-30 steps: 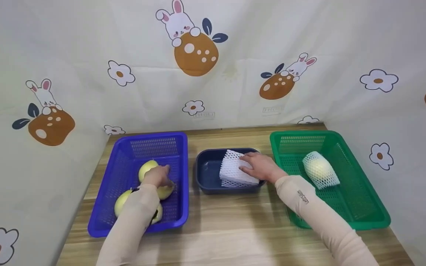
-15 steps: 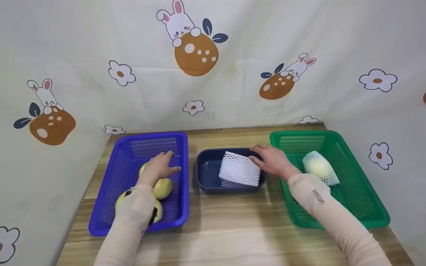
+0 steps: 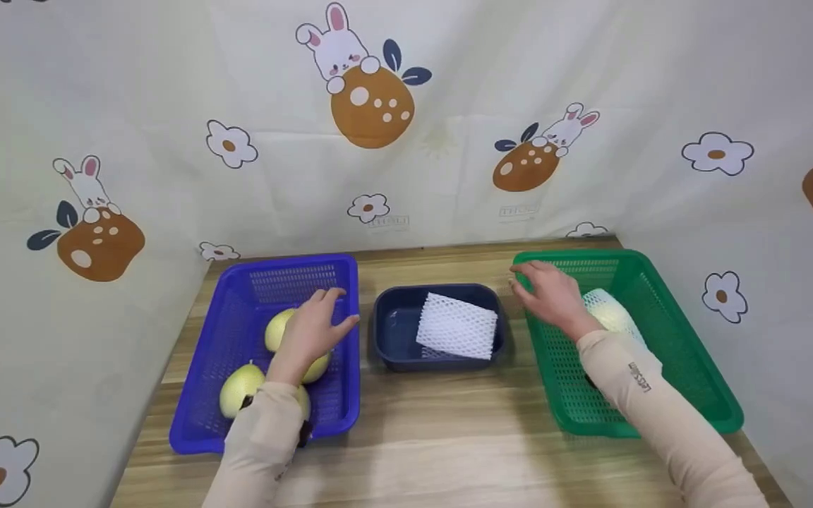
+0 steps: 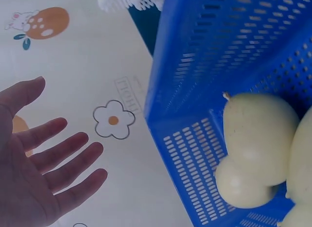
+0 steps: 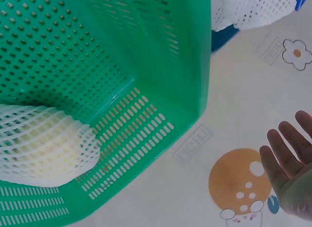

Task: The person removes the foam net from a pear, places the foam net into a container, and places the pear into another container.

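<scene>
Several pale yellow-green pears (image 3: 241, 388) lie in the blue basket (image 3: 195, 395) on the left. My left hand (image 3: 315, 328) is above them with its fingers spread, holding nothing; the left wrist view shows its bare palm (image 4: 44, 173) apart from the pears (image 4: 261, 134). White foam net sleeves (image 3: 457, 326) lie in the dark blue box (image 3: 403, 365) in the middle. Over the green basket's (image 3: 713, 395) left rim is my right hand (image 3: 551, 296), fingers extended and holding nothing. A pear in a foam net (image 3: 611, 314) lies in that basket, partly hidden by my right arm.
A wooden table (image 3: 435, 437) carries both baskets and the box side by side. Behind and at the sides hangs a pale cloth (image 3: 449, 162) printed with rabbits and flowers. The baskets' raised rims stand on either side of the box.
My right hand has moved right, from the foam nets in the box to the green basket's left rim. My left hand has lifted off the pears and shifted slightly right.
</scene>
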Demonstrator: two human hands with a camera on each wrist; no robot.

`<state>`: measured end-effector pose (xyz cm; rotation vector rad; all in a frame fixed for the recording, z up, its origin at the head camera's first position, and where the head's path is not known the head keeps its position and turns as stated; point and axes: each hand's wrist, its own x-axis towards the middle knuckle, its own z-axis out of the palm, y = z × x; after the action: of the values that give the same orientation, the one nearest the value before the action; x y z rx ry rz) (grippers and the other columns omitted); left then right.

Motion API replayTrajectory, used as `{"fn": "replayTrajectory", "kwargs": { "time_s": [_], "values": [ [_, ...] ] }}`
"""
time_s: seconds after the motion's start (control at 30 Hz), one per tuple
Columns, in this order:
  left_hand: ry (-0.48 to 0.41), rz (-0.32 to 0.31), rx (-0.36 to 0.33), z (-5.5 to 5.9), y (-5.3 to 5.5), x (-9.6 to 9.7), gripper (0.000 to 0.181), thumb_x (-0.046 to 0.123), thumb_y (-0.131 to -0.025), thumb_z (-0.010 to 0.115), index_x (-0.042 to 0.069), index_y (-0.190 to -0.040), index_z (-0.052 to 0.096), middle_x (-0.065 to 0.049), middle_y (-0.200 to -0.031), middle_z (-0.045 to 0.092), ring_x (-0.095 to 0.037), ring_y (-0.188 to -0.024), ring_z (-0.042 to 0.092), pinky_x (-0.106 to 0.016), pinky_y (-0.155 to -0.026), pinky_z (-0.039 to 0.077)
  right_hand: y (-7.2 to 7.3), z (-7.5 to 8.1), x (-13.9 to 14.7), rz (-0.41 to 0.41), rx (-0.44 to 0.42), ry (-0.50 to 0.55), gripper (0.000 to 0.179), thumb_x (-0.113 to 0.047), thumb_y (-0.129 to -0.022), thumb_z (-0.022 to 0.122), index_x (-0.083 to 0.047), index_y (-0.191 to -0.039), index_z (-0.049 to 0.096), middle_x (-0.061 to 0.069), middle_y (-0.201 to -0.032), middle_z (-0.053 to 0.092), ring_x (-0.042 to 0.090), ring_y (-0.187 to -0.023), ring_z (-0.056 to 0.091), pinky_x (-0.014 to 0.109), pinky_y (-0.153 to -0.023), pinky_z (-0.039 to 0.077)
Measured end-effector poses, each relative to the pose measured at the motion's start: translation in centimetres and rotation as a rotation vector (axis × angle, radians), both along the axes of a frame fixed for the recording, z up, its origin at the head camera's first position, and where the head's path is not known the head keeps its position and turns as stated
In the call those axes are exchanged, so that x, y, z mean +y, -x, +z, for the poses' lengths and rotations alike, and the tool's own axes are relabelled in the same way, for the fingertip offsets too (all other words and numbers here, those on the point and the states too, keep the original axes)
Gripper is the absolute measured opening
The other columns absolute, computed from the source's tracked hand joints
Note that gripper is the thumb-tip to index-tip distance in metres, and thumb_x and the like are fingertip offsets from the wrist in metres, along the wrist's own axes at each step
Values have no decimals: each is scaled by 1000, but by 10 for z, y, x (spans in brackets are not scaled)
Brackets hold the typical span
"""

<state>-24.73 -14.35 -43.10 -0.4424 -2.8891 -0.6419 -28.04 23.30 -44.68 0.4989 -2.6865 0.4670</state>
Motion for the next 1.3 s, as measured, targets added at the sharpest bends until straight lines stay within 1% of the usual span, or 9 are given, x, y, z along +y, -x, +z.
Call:
{"fn": "replayTrajectory", "kwargs": {
  "time_s": [0.23,0.3,0.53,0.63,0.77,0.87,1.03,1.13,1.3],
  "values": [
    [-56,-5,133,-16,-24,10,46,29,-79,64,-1,-113,55,-17,-104,55,-32,-92,55,-42,-77,43,1,-1,25,-88,-37,32,29,-25,-86,56,-6,-107,62,13,-104,60,32,-93,55,48,-68,45],
    [-60,-5,170,-22,-30,12,47,30,-78,65,-1,-112,55,-16,-102,56,-32,-90,55,-42,-75,44,1,-2,32,-106,-45,39,29,-24,-85,56,-6,-107,62,14,-104,60,32,-92,55,49,-68,45],
    [-70,15,246,-46,-52,19,45,30,-77,66,-1,-108,57,-14,-96,56,-31,-85,56,-42,-68,46,2,-8,56,-173,-101,44,31,-23,-87,54,-4,-111,60,19,-109,56,35,-92,54,51,-64,45],
    [-69,17,295,-58,-59,20,44,27,-75,67,-2,-106,58,-14,-95,56,-31,-84,56,-42,-68,46,1,-10,64,-200,-129,45,32,-23,-88,53,-3,-113,58,21,-112,54,34,-85,55,50,-59,45],
    [-56,27,357,-76,-68,22,45,26,-72,69,-2,-106,58,-15,-96,56,-32,-82,55,-43,-68,45,-2,-12,73,-234,-191,38,36,-24,-88,52,-2,-116,55,23,-117,50,37,-88,53,52,-63,44],
    [-54,41,375,-88,-74,23,49,26,-71,71,-2,-108,57,-16,-99,55,-33,-86,54,-44,-69,45,-2,-15,80,-264,-253,22,40,-26,-88,51,-1,-119,52,26,-120,46,41,-99,48,55,-70,41],
    [-67,62,383,-103,-81,24,51,24,-70,71,-3,-110,56,-17,-104,54,-35,-92,52,-46,-73,43,-3,-20,91,-299,-324,-4,45,-26,-88,52,2,-123,47,29,-122,41,44,-103,43,59,-74,38],
    [-62,75,374,-107,-83,24,49,24,-70,70,-4,-108,57,-18,-105,54,-35,-93,52,-46,-73,43,-3,-23,95,-306,-356,-14,47,-25,-87,53,4,-124,44,31,-123,37,47,-106,40,61,-76,35],
    [-49,85,364,-108,-84,24,49,25,-71,69,-6,-107,58,-18,-105,55,-34,-93,52,-45,-74,43,-1,-29,98,-303,-410,-29,51,-25,-86,54,6,-124,42,33,-121,37,48,-104,39,60,-76,36]
  ]
}}
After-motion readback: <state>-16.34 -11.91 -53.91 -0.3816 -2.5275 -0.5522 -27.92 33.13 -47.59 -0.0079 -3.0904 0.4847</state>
